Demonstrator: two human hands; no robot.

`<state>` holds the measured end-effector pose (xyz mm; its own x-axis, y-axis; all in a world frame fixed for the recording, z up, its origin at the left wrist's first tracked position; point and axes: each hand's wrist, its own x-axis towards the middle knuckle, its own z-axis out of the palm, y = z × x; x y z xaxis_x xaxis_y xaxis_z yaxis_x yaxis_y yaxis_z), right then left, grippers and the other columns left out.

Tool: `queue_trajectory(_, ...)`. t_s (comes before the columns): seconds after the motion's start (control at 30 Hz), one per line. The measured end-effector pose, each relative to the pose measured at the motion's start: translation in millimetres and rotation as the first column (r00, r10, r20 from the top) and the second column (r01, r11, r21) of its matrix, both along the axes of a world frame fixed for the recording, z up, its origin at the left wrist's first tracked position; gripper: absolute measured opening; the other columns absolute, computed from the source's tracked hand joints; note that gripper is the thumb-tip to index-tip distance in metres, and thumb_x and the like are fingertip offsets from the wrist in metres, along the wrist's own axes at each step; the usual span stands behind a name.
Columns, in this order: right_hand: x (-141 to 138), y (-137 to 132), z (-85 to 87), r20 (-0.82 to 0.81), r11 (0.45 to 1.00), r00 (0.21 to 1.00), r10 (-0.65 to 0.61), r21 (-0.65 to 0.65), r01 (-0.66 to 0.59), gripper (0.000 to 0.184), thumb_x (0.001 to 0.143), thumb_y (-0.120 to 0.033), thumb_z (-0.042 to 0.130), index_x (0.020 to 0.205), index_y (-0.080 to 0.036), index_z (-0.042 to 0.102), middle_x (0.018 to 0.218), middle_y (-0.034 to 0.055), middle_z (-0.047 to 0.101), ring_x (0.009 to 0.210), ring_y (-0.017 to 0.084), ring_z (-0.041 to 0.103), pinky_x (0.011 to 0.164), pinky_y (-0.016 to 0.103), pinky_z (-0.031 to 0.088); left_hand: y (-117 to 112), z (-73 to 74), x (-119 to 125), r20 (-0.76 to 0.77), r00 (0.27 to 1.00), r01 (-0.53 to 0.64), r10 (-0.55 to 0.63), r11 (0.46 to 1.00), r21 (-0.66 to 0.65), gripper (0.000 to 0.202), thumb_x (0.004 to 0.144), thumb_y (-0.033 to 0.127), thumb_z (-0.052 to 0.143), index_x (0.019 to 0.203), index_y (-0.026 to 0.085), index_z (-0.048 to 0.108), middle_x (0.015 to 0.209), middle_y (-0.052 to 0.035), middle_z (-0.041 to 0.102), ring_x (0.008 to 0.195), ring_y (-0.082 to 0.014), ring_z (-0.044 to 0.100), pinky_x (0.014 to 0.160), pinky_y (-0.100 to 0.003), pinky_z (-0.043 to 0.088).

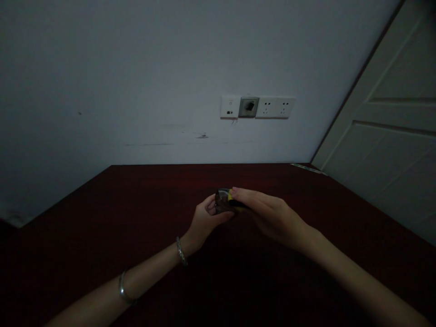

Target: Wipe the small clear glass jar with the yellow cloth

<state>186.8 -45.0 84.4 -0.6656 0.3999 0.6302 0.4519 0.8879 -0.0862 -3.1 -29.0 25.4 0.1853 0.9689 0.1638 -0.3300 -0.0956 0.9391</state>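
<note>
My left hand [207, 218] is closed around a small see-through, glassy-looking object [222, 202], its thumb along the near side and its fingers round the far left side. My right hand [272, 213] grips a yellow-and-black piece [233, 199] that meets the right end of the clear object. Whether the two are parts of one thing I cannot tell in this dim light. Both hands are above the dark red tabletop [163, 190]. The right palm and several fingers are hidden behind the back of that hand.
A white wall [153, 68] rises behind the table. On it is a row of wall sockets [257, 107], one with a grey frame. To the right stands a pale panelled door [391, 127]. A thin pale strip [308, 168] lies at the table's far right edge.
</note>
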Motion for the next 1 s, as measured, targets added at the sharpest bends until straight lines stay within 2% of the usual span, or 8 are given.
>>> queue_trajectory(0.13, 4.1, 5.3, -4.2, -0.026, 1.000, 1.000, -0.017, 0.002, 0.017, 0.045, 0.089, -0.007, 0.042, 0.131, -0.019, 0.044, 0.127, 0.0095, 0.058, 0.120, 0.017, 0.052, 0.100, 0.035, 0.048, 0.3, -0.8, -1.0, 0.019, 0.999, 0.041, -0.041, 0.999, 0.016, 0.053, 0.057, 0.013, 0.080, 0.107, 0.015, 0.062, 0.110, -0.0099, 0.067, 0.101, -0.0224, 0.063, 0.094, -0.037, 0.047)
queue_trajectory(0.33, -2.8, 0.5, -3.7, -0.102, 0.993, 0.989, 0.103, -0.052, -0.109, 0.046, 0.089, -0.007, 0.044, 0.133, -0.020, 0.043, 0.124, 0.0070, 0.061, 0.116, 0.016, 0.056, 0.098, 0.031, 0.049, 3.7, 4.1, -3.4, 0.024, 0.999, 0.026, -0.026, 1.000, -0.004, 0.055, 0.056, 0.013, 0.081, 0.106, 0.012, 0.060, 0.110, -0.0116, 0.067, 0.101, -0.0222, 0.063, 0.092, -0.035, 0.047)
queue_trajectory(0.5, -5.4, -4.8, -1.2, -0.158, 0.979, 0.981, 0.116, -0.148, -0.140, 0.046, 0.089, -0.013, 0.049, 0.133, -0.027, 0.043, 0.120, 0.0026, 0.063, 0.108, 0.015, 0.061, 0.092, 0.028, 0.053, 7.3, 7.1, -5.7, 0.001, 1.000, 0.018, -0.018, 0.999, -0.031, 0.054, 0.059, 0.015, 0.079, 0.107, 0.009, 0.057, 0.110, -0.0147, 0.066, 0.098, -0.0226, 0.064, 0.086, -0.033, 0.048)
queue_trajectory(0.77, 2.4, 0.2, 0.9, -0.211, 0.998, 0.977, -0.004, -0.067, -0.010, 0.046, 0.088, -0.012, 0.050, 0.131, -0.027, 0.047, 0.126, 0.0032, 0.060, 0.114, 0.019, 0.058, 0.097, 0.036, 0.051, 6.4, 0.9, -7.2, 0.061, 0.991, 0.121, -0.122, 0.993, 0.009, 0.066, 0.049, 0.012, 0.084, 0.108, 0.013, 0.057, 0.112, -0.0112, 0.065, 0.099, -0.0204, 0.062, 0.090, -0.033, 0.046)
queue_trajectory(1.0, 3.9, 1.5, -1.1, -0.180, 0.995, 0.979, 0.091, -0.022, -0.097, 0.052, 0.087, -0.007, 0.049, 0.135, -0.026, 0.041, 0.126, 0.0049, 0.060, 0.119, 0.018, 0.054, 0.099, 0.037, 0.050, 5.9, 3.3, -8.8, 0.055, 0.990, 0.132, -0.133, 0.991, 0.030, 0.068, 0.049, 0.012, 0.085, 0.110, 0.013, 0.056, 0.113, -0.0117, 0.065, 0.102, -0.0228, 0.062, 0.091, -0.035, 0.047)
